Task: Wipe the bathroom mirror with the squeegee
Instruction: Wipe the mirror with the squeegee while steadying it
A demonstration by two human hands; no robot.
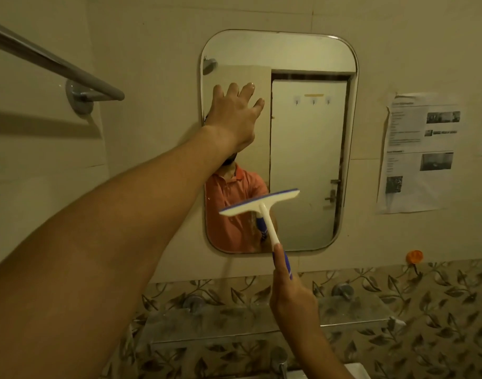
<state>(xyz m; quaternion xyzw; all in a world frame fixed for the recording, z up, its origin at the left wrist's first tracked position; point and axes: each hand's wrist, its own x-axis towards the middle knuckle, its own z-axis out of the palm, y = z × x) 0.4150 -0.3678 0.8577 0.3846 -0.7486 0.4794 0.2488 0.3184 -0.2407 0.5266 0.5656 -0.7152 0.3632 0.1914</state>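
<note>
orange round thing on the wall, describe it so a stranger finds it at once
Find the rounded rectangular wall mirror. Right of its bottom corner, below the printed paper sheet, a small orange round knob sits just above the leaf-patterned tile band. Nothing else stuck on that wall is orange.

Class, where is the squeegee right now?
Head view, lower centre: the right hand holds the squeegee, blade in front of the mirror, below the left hand.

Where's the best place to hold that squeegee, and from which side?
By the blue handle at the bottom of the squeegee, coming from below: it slopes down away from the mirror, and the wide white blade at the top must stay free to meet the glass.
</note>
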